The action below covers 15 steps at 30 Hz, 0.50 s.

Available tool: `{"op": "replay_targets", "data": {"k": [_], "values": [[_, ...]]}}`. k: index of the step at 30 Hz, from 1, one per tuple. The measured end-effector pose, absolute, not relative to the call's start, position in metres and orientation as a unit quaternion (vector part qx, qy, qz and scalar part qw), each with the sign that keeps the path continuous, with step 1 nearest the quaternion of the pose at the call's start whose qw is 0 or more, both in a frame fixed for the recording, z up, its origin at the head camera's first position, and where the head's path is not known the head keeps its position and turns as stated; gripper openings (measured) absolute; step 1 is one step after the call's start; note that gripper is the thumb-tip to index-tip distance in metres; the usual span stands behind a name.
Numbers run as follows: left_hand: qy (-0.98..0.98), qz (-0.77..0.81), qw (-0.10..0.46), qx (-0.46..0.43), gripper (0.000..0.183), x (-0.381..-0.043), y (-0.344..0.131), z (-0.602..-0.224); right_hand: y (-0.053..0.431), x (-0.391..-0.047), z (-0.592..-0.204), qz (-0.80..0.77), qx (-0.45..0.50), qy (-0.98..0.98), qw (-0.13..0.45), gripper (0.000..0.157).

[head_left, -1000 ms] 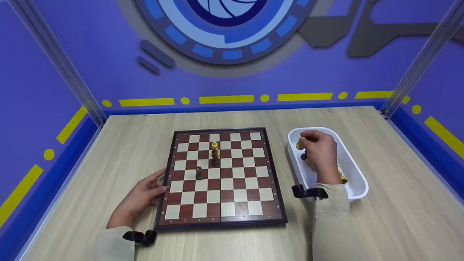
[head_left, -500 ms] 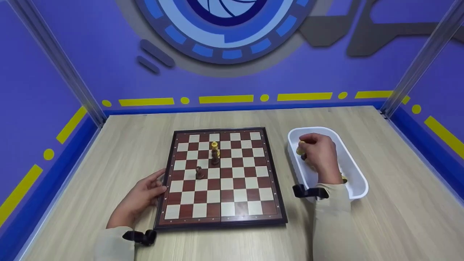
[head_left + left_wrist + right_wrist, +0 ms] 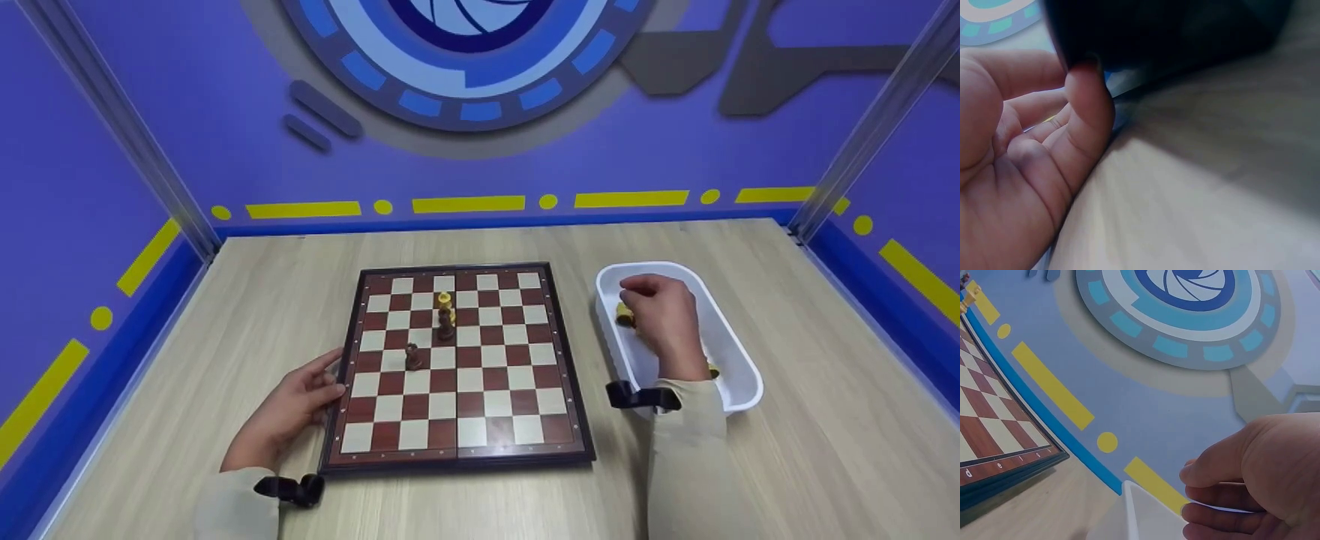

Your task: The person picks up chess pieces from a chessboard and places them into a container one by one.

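The person wears light tan long sleeves (image 3: 686,465), with a small, bumpy black gadget (image 3: 643,396) near the end of each.

Chessmen (image 3: 413,358) stand on the board (image 3: 510,405), left of a tub (image 3: 721,345) holding seemingly several pieces (image 3: 624,316).

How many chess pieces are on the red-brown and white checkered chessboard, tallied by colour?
Upright dark-brown chess pieces: 2
Upright gold chess piece, partly hidden: 1
Total: 3
Loose pieces in the white rounded-rectangular tray are left out: the person's right hand hides part of it.
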<state>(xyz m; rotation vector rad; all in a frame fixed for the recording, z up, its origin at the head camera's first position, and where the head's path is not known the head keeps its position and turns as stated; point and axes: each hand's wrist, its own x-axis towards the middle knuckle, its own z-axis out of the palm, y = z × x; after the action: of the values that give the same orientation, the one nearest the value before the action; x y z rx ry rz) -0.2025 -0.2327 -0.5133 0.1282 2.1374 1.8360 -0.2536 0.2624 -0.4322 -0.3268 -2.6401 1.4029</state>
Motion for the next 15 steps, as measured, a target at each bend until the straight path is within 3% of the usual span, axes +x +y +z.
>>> {"op": "replay_targets", "data": {"k": [15], "values": [[0.748,0.644,0.157,0.040,0.069,-0.201,-0.232,-0.511,0.249,-0.259,-0.434,0.438,-0.078,-0.891,0.089,0.025]]}}
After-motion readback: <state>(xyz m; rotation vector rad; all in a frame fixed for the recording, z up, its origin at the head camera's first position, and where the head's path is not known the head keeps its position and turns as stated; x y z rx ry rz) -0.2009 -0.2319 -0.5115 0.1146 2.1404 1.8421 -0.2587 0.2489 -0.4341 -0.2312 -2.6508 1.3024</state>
